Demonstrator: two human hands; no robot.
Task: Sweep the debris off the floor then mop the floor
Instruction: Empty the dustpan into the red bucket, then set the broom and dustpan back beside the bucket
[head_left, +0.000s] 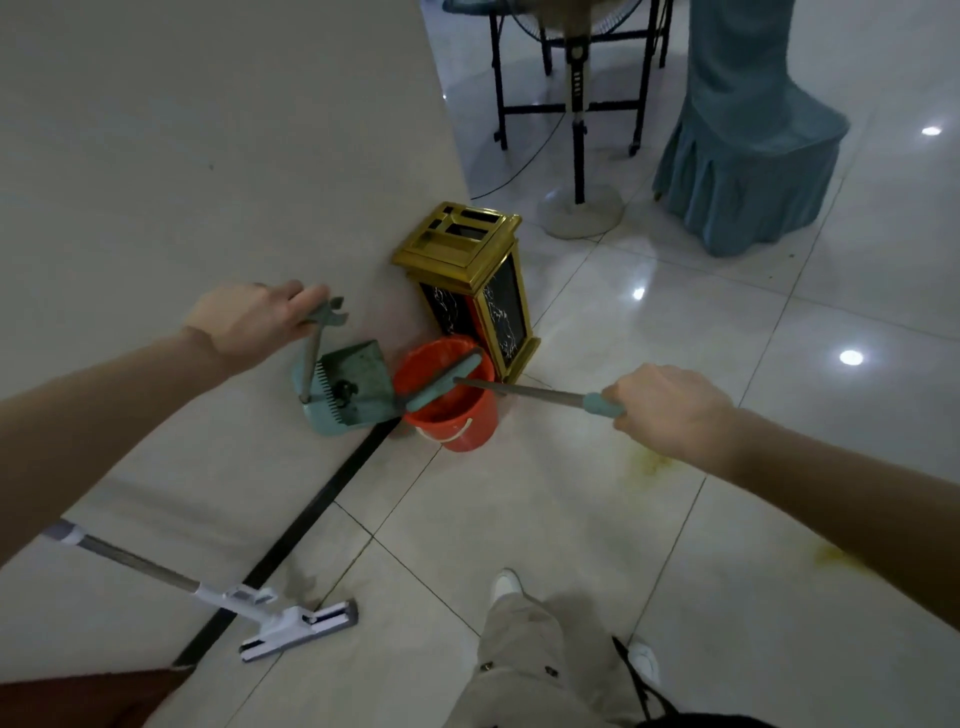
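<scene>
Single head-worn wide-angle view, forward and steeply down over tiled floor (571, 519) beside wall (208, 130).

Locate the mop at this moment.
In the head view, the mop sits lower left, its head on the floor by the black baseboard, left of the person's leg.

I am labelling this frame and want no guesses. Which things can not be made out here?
All in the head view:
Inside of the round orange plastic bucket: crossed by the teal-headed broom; water level unseen.
Dark debris in the teal plastic dustpan: too small to identify.
White flat mop: handle top runs behind the left forearm.
Right hand: fingers hidden under its own back.
Standing fan: head cut by top edge.
</scene>
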